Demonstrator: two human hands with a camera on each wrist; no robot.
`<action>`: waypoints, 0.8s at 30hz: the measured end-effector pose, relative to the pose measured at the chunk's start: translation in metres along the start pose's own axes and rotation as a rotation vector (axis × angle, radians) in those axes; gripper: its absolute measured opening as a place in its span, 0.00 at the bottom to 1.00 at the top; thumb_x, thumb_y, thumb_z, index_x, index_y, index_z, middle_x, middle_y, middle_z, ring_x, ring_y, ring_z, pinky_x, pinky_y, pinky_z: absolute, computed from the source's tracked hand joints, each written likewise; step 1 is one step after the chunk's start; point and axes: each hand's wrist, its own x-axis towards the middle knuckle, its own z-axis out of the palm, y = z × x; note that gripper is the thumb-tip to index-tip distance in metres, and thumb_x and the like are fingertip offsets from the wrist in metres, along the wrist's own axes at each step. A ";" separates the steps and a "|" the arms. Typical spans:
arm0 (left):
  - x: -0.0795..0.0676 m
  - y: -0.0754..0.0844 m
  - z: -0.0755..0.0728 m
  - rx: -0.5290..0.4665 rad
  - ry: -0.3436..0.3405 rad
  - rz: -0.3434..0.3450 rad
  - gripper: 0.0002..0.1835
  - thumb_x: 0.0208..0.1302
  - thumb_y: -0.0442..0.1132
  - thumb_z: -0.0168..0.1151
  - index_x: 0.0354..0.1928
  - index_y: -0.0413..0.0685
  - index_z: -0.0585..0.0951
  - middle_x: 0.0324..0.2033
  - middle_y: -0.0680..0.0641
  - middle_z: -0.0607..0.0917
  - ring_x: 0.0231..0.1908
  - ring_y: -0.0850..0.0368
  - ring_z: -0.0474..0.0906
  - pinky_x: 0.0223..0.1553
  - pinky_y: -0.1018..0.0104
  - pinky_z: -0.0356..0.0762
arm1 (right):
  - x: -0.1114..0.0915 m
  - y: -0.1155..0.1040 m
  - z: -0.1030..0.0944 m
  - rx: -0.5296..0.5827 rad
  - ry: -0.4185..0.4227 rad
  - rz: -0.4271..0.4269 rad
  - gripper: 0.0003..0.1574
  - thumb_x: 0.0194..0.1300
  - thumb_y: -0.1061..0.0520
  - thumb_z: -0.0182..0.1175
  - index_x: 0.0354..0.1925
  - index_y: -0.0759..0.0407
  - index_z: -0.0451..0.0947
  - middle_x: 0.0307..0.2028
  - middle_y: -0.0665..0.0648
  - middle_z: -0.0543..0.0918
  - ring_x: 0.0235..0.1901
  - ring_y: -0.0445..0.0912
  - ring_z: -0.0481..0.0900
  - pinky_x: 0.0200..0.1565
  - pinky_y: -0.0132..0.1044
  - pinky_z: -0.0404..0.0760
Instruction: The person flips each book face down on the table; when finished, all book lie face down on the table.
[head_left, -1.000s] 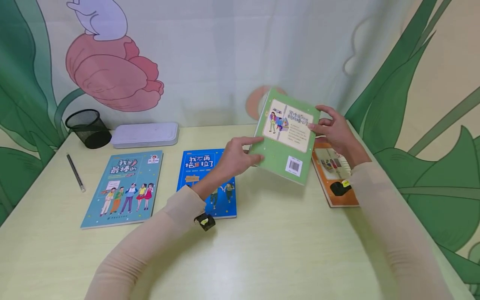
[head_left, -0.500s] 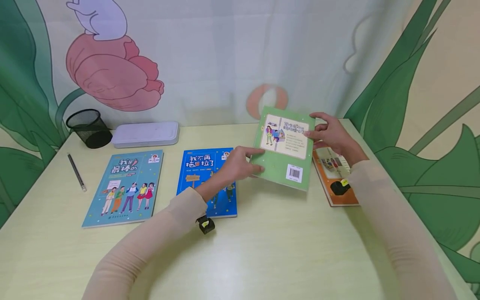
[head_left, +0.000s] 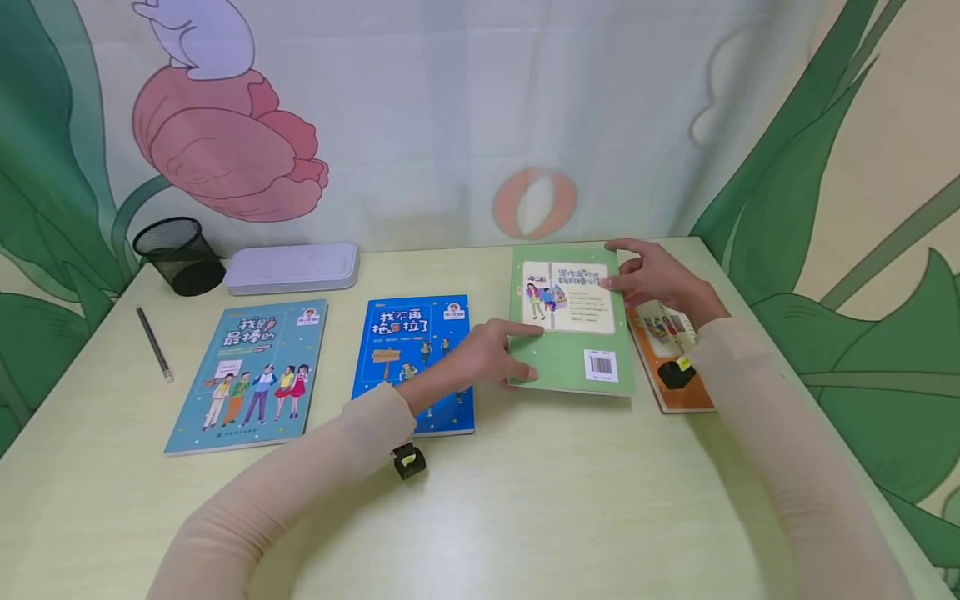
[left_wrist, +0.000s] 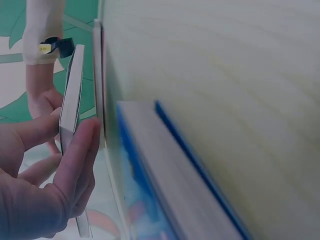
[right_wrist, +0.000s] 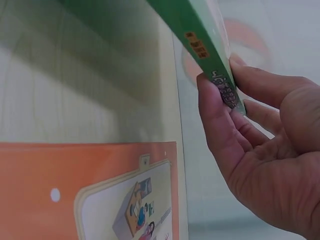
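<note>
A green book (head_left: 566, 358), its barcoded side facing up, is held just above the table between the blue book (head_left: 382, 358) and the orange book (head_left: 656, 367). My left hand (head_left: 491, 354) pinches its left edge near the lower corner, with thumb and fingers on opposite faces. At the upper right, my right hand (head_left: 663, 282) grips the spine side. The right wrist view shows thumb and fingers around the green spine (right_wrist: 200, 47), with the orange book's cover (right_wrist: 45, 180) below. Page edges of the held book (left_wrist: 73, 95) appear in the left wrist view.
A teal book (head_left: 247, 375) lies at the left, beside a pencil (head_left: 153, 343). Along the back edge stand a black mesh pen holder (head_left: 180, 262) and a pale purple case (head_left: 291, 268). A printed curtain (head_left: 420, 125) hangs behind the table (head_left: 540, 500).
Both hands have lowered the green book towards the table and turned it from a tilt to nearly straight. The other books have stayed in place.
</note>
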 end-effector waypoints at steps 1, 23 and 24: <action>0.000 0.000 0.001 0.026 -0.006 -0.008 0.38 0.56 0.32 0.74 0.70 0.56 0.73 0.38 0.39 0.84 0.30 0.50 0.84 0.34 0.62 0.87 | 0.001 0.000 0.001 0.000 -0.012 0.002 0.50 0.67 0.57 0.65 0.78 0.52 0.51 0.44 0.62 0.79 0.33 0.47 0.82 0.39 0.44 0.88; -0.001 -0.006 0.009 0.148 -0.137 -0.024 0.37 0.58 0.33 0.73 0.70 0.56 0.73 0.69 0.36 0.70 0.25 0.52 0.87 0.30 0.63 0.87 | 0.013 0.008 0.013 -0.151 -0.141 0.099 0.49 0.67 0.54 0.66 0.77 0.59 0.52 0.45 0.65 0.77 0.30 0.49 0.82 0.36 0.41 0.87; -0.002 -0.006 0.010 0.162 -0.137 -0.018 0.37 0.58 0.33 0.73 0.70 0.56 0.73 0.68 0.36 0.71 0.24 0.52 0.87 0.30 0.64 0.86 | 0.013 0.008 0.014 -0.159 -0.143 0.104 0.49 0.67 0.54 0.66 0.77 0.58 0.52 0.45 0.65 0.77 0.30 0.49 0.81 0.36 0.40 0.87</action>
